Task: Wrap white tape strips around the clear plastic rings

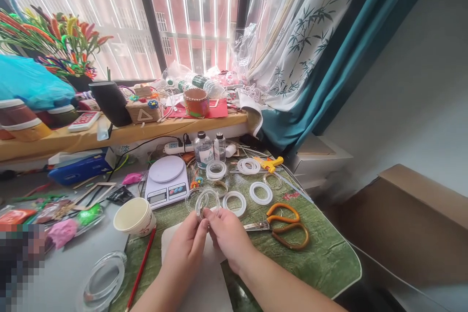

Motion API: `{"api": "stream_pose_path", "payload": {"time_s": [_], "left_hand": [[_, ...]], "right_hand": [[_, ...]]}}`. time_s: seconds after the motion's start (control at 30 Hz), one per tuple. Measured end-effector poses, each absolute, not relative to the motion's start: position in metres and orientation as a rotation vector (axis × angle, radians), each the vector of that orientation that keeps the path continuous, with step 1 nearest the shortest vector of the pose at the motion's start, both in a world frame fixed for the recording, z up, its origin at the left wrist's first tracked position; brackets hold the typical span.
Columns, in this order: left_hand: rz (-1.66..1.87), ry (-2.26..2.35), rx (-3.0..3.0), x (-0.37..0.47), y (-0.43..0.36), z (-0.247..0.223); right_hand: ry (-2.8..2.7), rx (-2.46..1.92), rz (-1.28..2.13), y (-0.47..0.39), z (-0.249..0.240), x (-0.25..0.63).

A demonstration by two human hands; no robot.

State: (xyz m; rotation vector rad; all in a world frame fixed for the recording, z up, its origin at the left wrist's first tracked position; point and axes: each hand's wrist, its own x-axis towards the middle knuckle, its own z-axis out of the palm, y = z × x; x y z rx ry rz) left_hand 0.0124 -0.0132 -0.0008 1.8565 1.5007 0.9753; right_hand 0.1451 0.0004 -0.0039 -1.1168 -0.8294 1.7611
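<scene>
Both hands meet above a white sheet [204,282] on the green table [321,263]. My left hand [188,241] is closed, its thumb and fingers pinching the lower edge of a clear ring [207,196]. From the right, my right hand [224,234] pinches the same ring, its fingertips touching those of the left. The ring is tilted up toward the camera. Just beyond it lie another clear ring and a white ring [234,203]. Orange-handled scissors [288,226] lie right of my right hand, blades pointing at it.
Left of the hands stand stacked paper cups [133,219], a red pencil [142,268] and a white scale [167,183]. Clear rings [104,278] lie at the lower left. Farther back are bottles [203,150], more rings [261,193] and a yellow glue gun [269,163].
</scene>
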Motion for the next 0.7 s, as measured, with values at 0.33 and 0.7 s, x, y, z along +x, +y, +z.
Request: {"api": "stream_pose_path", "payload": {"time_s": [0.33,0.7], "left_hand": [[1.057,1.306,2.056,0.007,-0.021,0.009],[0.912,1.391,2.242,0.008,-0.023,0.008]], "right_hand": [[-1.316,-0.913,1.92,-0.001,0.007,0.184],[-1.609,-1.386,1.188,0.018,0.009,0.204]]}}
